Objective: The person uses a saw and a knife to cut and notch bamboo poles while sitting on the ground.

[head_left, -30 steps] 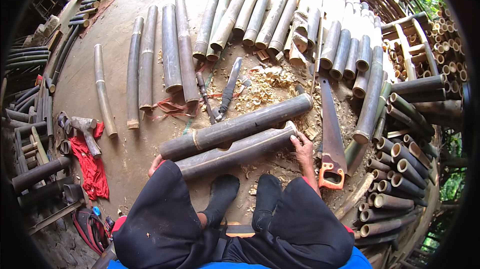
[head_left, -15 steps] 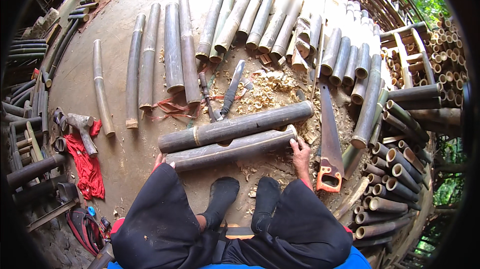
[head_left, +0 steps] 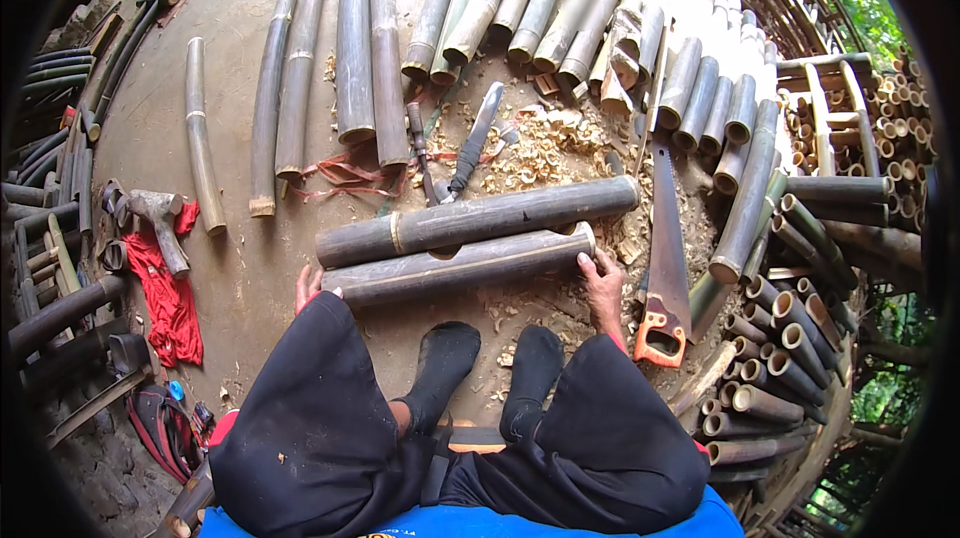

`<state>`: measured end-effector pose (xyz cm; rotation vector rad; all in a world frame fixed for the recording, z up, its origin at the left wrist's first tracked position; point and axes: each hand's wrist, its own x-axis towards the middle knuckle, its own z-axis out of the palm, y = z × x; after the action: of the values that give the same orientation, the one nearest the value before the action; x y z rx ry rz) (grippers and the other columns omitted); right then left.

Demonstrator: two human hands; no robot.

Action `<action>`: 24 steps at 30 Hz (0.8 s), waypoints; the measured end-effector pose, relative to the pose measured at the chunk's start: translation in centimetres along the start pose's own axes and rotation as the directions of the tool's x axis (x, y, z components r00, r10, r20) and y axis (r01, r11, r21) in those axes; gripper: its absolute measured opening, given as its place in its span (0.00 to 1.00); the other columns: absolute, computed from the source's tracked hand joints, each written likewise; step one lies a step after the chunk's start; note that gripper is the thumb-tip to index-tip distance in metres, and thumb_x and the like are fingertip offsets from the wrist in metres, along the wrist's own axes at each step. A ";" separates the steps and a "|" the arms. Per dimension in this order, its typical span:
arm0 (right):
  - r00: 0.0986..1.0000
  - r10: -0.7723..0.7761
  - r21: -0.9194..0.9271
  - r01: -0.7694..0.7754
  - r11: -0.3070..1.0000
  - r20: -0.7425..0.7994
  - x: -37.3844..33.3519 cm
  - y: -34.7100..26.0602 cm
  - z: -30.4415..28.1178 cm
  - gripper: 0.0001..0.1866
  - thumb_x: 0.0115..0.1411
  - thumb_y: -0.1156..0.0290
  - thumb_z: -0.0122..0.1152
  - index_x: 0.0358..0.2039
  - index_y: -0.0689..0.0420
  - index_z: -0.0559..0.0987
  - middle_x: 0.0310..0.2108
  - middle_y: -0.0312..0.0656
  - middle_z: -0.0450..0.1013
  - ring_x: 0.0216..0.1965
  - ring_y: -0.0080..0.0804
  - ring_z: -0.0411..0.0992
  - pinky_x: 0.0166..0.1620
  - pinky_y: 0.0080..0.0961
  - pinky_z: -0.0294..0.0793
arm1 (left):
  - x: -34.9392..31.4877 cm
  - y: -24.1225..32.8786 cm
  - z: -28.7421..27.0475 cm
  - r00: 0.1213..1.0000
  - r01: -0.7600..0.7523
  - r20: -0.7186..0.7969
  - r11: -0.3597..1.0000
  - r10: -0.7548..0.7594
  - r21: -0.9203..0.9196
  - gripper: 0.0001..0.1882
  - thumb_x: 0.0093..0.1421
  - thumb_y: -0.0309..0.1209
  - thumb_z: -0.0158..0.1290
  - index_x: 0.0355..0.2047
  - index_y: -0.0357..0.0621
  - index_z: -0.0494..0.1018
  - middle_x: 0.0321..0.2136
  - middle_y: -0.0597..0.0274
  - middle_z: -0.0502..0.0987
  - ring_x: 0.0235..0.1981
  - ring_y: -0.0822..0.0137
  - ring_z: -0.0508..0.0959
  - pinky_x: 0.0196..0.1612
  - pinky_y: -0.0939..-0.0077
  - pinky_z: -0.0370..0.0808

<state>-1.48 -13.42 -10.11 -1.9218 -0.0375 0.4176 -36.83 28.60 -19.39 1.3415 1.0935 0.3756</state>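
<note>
One near bamboo tube (head_left: 470, 267), dark, pale-lined, notched along its far edge, was crosswise just beyond the dark-socked feet (head_left: 446, 368). Left hand (head_left: 308, 286): at the tube's left end, largely masked from me by the left trouser leg (head_left: 300, 408); whether it gripped, I could not tell. Right hand (head_left: 603, 290): fingers against the tube's right end, loosely bent; I could not tell gripping from steadying. One far bamboo tube (head_left: 490, 218) lay close alongside, blocking the far side. Beyond it I noted one knife (head_left: 470, 143) with dark-wrapped handle, one slim brown-handled tool (head_left: 420, 148), red strips (head_left: 350, 176) and a spread of pale shavings (head_left: 550, 143). One handsaw (head_left: 668, 248), orange grip nearest, hemmed in the right hand's side. Far: a row of cut tubes (head_left: 480, 3), slanting. Right: a stack of tubes (head_left: 765, 403), mostly open ends toward me. Left: one red cloth (head_left: 165, 303) beneath a forked wooden piece (head_left: 160, 223), and nearer, one dark backpack (head_left: 158, 428) with red trim.
</note>
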 end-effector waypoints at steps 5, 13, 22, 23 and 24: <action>1.000 -0.006 -0.048 0.008 0.999 0.029 0.3 0.6 -0.2 0.24 0.67 0.61 0.70 0.58 0.63 0.83 0.46 0.43 0.84 0.47 0.25 0.77 0.55 0.28 0.75 | -0.6 2.1 -1.3 0.994 -0.041 0.106 0.962 0.012 0.271 0.54 0.61 0.25 0.66 0.78 0.43 0.41 0.73 0.39 0.61 0.71 0.61 0.65 0.70 0.64 0.64; 0.996 0.069 0.086 -0.074 0.994 0.053 0.4 0.8 -0.3 0.24 0.67 0.63 0.72 0.59 0.61 0.82 0.47 0.40 0.84 0.47 0.23 0.77 0.55 0.27 0.75 | -2.4 6.1 0.4 0.989 -0.098 0.148 0.832 0.020 0.545 0.52 0.65 0.34 0.63 0.78 0.38 0.41 0.73 0.41 0.61 0.72 0.56 0.64 0.72 0.65 0.62; 0.986 0.020 0.458 -0.096 0.884 0.168 0.5 2.1 -1.0 0.29 0.65 0.73 0.68 0.67 0.61 0.75 0.54 0.39 0.80 0.54 0.26 0.76 0.59 0.27 0.74 | -3.8 5.7 0.8 0.990 0.139 0.056 0.949 -0.129 -0.283 0.46 0.65 0.27 0.57 0.78 0.45 0.46 0.77 0.58 0.57 0.78 0.60 0.51 0.77 0.55 0.42; 0.989 0.034 0.331 -0.080 0.940 0.144 0.2 2.1 -1.4 0.29 0.64 0.74 0.68 0.65 0.62 0.77 0.54 0.41 0.81 0.54 0.27 0.76 0.59 0.27 0.74 | -3.9 5.6 1.1 0.982 0.188 0.065 0.900 -0.176 -0.392 0.45 0.65 0.25 0.56 0.78 0.46 0.46 0.77 0.60 0.57 0.79 0.61 0.50 0.77 0.54 0.40; 0.990 0.034 0.209 -0.062 0.976 0.136 0.0 0.4 -1.1 0.28 0.62 0.74 0.67 0.64 0.62 0.78 0.53 0.43 0.81 0.54 0.27 0.77 0.60 0.26 0.74 | -3.9 5.8 0.9 0.980 0.194 0.053 0.880 -0.190 -0.434 0.45 0.65 0.24 0.56 0.78 0.47 0.47 0.77 0.61 0.56 0.80 0.61 0.48 0.78 0.53 0.38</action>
<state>-1.17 -14.58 -10.12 -1.6852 -0.0308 0.5584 -36.01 26.56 -12.67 0.8257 1.0477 0.4370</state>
